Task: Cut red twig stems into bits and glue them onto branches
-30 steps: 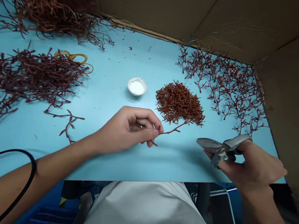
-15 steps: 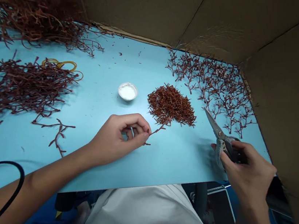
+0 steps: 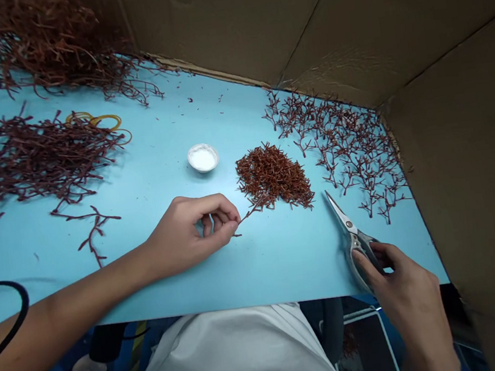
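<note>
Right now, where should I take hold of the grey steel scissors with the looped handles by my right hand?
Take the scissors by their looped handles, coming from the near table edge, on your right hand's side. The closed, pointed blades aim away toward the scattered red twigs, so the handles are the end nearest you and the tips stay pointed away from your palm.

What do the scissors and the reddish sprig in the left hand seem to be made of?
The scissors look like steel, with grey, dully shining blades. The sprig looks like dried plant matter or seaweed, matte reddish brown and finely branched, though moulded plastic can't be ruled out.
</note>
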A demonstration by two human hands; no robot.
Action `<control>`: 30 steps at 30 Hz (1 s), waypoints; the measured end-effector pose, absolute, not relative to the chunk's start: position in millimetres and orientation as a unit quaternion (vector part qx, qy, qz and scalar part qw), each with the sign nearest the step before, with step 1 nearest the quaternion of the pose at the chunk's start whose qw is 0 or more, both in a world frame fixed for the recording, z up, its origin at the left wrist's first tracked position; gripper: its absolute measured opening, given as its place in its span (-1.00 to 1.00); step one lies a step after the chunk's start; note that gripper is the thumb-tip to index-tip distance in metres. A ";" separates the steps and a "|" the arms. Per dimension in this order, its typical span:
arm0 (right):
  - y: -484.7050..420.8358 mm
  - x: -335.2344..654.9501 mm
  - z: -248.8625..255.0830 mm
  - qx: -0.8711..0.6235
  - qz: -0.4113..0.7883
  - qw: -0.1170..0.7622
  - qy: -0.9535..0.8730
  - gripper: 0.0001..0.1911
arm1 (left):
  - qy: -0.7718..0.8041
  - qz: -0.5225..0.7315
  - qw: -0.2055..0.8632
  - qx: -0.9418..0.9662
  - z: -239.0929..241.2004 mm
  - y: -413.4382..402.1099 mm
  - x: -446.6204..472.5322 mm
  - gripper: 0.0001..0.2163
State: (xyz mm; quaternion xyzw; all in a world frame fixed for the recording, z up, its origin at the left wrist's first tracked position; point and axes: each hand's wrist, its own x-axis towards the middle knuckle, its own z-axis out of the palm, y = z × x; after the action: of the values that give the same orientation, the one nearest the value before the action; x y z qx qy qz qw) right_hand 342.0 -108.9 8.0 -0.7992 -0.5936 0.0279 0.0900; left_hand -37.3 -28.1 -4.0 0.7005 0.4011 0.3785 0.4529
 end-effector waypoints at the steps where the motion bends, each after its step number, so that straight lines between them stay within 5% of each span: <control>1: -108.0 341.4 5.9 -0.797 0.027 0.088 -0.597 -0.37 | 0.399 0.380 0.449 0.703 -4.1 -28.1 -37.1 -0.92; 8: -101.7 335.9 -5.6 -0.771 -0.018 0.073 -0.633 -0.20 | 0.391 0.389 0.434 0.712 -4.7 -28.6 -36.0 -0.92; 30: -59.2 317.8 -6.1 -0.771 0.010 0.077 -0.632 -0.29 | 0.405 0.370 0.410 0.729 -8.0 -29.6 -37.5 -0.89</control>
State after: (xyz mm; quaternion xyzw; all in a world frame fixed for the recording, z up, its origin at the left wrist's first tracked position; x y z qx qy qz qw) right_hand 317.8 -59.2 -6.1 -0.7710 -0.6321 0.0098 0.0769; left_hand -37.5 -29.6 -8.0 0.7290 0.4048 0.3696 0.4100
